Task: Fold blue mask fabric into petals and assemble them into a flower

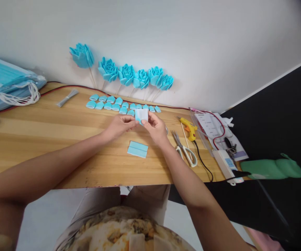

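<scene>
My left hand (120, 126) and my right hand (155, 128) meet above the wooden table (48, 139), both pinching a small pale blue-and-white piece of mask fabric (141, 115) between the fingertips. A flat blue fabric rectangle (137, 149) lies on the table just below my hands. Behind my hands, several folded blue petals (113, 104) sit in two rows.
Several finished blue fabric roses (126, 74) on sticks lean on the wall. A stack of blue face masks (6, 82) lies far left, with wire ties (67, 98) nearby. To the right lie scissors (184, 148), a yellow glue gun (189, 128), a power strip (227, 165) and a green object (272, 169).
</scene>
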`<state>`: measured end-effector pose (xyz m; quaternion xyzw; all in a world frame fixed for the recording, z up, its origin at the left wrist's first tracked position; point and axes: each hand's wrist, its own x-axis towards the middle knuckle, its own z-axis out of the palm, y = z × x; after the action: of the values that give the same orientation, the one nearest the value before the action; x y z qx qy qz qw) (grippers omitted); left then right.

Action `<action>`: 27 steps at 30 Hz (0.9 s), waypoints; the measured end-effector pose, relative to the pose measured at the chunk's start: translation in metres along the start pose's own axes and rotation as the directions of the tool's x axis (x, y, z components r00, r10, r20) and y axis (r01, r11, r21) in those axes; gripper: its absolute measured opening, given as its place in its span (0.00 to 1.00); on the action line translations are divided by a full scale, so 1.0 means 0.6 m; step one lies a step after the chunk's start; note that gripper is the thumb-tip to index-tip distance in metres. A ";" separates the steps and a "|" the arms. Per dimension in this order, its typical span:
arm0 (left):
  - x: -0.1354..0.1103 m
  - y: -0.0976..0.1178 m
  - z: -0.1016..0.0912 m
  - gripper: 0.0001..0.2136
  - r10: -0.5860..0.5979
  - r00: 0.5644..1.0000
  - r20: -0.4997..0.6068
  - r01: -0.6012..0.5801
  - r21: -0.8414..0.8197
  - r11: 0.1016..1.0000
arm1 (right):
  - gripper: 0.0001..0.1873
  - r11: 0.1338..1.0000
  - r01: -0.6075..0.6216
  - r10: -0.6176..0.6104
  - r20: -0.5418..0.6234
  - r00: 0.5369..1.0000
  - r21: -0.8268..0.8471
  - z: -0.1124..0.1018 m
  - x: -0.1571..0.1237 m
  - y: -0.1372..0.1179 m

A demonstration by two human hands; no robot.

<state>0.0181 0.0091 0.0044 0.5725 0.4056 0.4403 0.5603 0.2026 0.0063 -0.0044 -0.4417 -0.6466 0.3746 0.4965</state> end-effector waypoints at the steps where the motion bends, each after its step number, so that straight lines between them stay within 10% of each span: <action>1: 0.000 0.001 0.000 0.13 -0.007 1.000 -0.015 0.006 -0.018 1.000 | 0.20 1.000 -0.017 0.017 0.012 1.000 0.019 0.000 0.000 0.000; 10: -0.006 0.012 0.003 0.15 -0.032 0.999 -0.022 0.029 -0.158 0.987 | 0.16 0.987 -0.063 0.057 0.041 0.998 0.146 0.004 0.001 0.003; 27: -0.012 0.013 0.008 0.11 0.040 0.999 0.018 -0.042 0.136 0.990 | 0.17 0.992 -0.125 0.125 0.013 0.992 0.035 0.000 -0.003 -0.004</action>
<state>0.0202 0.0006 0.0119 0.6207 0.4186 0.4187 0.5139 0.2026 0.0035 -0.0026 -0.4704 -0.6136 0.4188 0.4763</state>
